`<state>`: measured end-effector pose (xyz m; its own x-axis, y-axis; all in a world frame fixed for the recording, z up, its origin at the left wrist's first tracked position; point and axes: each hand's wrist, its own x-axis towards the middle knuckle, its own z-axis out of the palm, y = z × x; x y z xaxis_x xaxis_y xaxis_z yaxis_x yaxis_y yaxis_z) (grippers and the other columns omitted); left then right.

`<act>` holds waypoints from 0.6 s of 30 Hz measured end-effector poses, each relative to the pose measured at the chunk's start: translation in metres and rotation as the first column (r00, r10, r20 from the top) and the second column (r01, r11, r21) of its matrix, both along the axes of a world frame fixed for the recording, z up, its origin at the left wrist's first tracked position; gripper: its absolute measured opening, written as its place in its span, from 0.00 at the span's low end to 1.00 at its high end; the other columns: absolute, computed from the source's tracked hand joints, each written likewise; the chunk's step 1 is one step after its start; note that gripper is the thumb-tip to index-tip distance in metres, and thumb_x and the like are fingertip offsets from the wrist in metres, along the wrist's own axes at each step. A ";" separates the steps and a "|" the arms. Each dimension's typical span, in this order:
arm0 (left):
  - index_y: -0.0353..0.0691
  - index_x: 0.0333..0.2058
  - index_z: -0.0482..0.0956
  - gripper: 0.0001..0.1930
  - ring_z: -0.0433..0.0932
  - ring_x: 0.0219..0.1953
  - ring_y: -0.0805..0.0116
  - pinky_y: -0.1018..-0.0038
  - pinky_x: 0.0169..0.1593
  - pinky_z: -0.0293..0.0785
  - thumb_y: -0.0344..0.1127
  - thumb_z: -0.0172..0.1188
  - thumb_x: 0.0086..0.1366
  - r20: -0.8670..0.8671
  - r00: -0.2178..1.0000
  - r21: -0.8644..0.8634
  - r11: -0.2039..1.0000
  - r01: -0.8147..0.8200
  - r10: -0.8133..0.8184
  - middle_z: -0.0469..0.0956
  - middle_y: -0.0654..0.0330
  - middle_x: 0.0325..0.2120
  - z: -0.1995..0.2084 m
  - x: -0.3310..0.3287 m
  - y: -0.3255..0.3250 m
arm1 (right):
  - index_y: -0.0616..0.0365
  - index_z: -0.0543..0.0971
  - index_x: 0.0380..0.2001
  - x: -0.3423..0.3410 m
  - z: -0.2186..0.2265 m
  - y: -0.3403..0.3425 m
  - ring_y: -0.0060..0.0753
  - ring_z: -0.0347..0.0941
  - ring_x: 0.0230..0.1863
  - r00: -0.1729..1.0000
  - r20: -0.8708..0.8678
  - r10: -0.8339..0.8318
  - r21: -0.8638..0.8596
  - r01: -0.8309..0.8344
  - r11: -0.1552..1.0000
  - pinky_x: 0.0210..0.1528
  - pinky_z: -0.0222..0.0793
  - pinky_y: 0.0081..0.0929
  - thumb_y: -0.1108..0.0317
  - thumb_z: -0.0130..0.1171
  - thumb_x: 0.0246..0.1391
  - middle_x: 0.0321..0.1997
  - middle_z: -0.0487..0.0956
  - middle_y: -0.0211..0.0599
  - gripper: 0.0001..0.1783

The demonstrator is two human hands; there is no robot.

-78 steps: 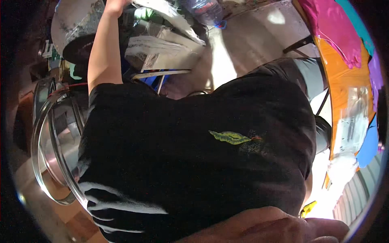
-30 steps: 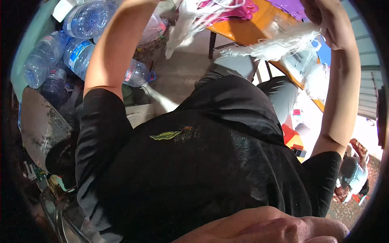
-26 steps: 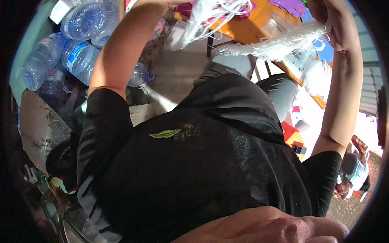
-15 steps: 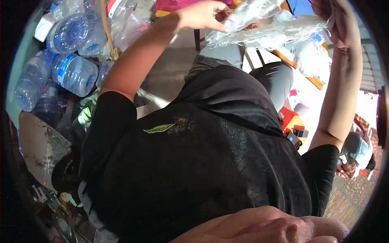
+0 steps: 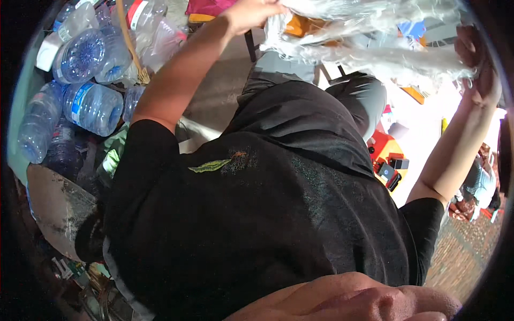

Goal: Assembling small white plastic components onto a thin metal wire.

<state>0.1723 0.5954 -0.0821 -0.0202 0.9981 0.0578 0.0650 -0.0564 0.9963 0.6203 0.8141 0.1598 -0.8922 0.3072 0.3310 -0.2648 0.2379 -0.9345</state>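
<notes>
A loop of loose white thread, like a skein [image 5: 369,59], is stretched between my two hands at the top of the view. Its strands are frayed and partly blurred. My left hand [image 5: 254,13] has its fingers closed on the left end, with the fingertips partly behind the strands. At the other end, my right hand [image 5: 479,69] is inside the loop with curled fingers, and the thread bears against its palm side near the wrist. Between the upper and lower bands of thread there is a gap.
Several clear plastic bottles [image 5: 93,107] are heaped at the left beside a wooden stick [image 5: 128,37]. Below them leans a worn grey board [image 5: 61,208]. An orange-red container [image 5: 386,152] with small dark boxes stands at the right. Past the thread is an orange-edged table [image 5: 412,95].
My hands have moved apart, the left one leftward and the right one rightward and down. Between them the thread loop has stretched wider and opened.
</notes>
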 end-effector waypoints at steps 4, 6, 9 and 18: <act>0.32 0.50 0.77 0.10 0.86 0.38 0.60 0.66 0.39 0.84 0.29 0.49 0.78 0.411 0.912 -0.012 1.000 -0.019 0.022 0.84 0.50 0.44 0.053 -0.032 -0.018 | 0.64 0.79 0.59 -0.005 -0.023 -0.033 0.35 0.85 0.47 0.851 0.056 -0.522 -0.197 0.522 0.830 0.48 0.82 0.31 0.54 0.61 0.71 0.52 0.86 0.45 0.24; 0.34 0.50 0.78 0.12 0.84 0.35 0.62 0.68 0.33 0.80 0.30 0.48 0.76 0.456 0.886 0.047 0.992 -0.120 0.086 0.84 0.52 0.41 0.066 -0.040 -0.020 | 0.61 0.79 0.56 -0.013 -0.036 -0.046 0.28 0.80 0.41 0.829 0.120 -0.546 -0.181 0.559 0.809 0.43 0.75 0.26 0.52 0.62 0.71 0.44 0.83 0.37 0.24; 0.36 0.46 0.79 0.11 0.74 0.24 0.71 0.76 0.26 0.68 0.31 0.48 0.75 0.406 0.882 -0.049 0.970 -0.239 0.238 0.80 0.58 0.32 0.098 -0.050 -0.037 | 0.58 0.78 0.54 -0.021 -0.065 -0.058 0.18 0.71 0.32 0.850 0.247 -0.466 -0.133 0.506 0.852 0.35 0.65 0.19 0.49 0.62 0.71 0.36 0.79 0.27 0.23; 0.36 0.36 0.79 0.07 0.64 0.18 0.80 0.80 0.20 0.54 0.30 0.54 0.73 0.149 0.980 0.135 0.985 0.110 -0.129 0.74 0.64 0.24 0.177 -0.016 -0.045 | 0.66 0.78 0.61 -0.063 -0.085 -0.136 0.32 0.78 0.51 0.448 0.826 -0.341 0.453 -0.168 0.875 0.57 0.71 0.31 0.58 0.78 0.54 0.48 0.83 0.44 0.35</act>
<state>0.1566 0.5500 0.0954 0.0800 0.9788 0.1883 -0.1060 -0.1795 0.9780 0.5576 0.6780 0.0750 -0.7422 0.4602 -0.4872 0.6617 0.6184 -0.4240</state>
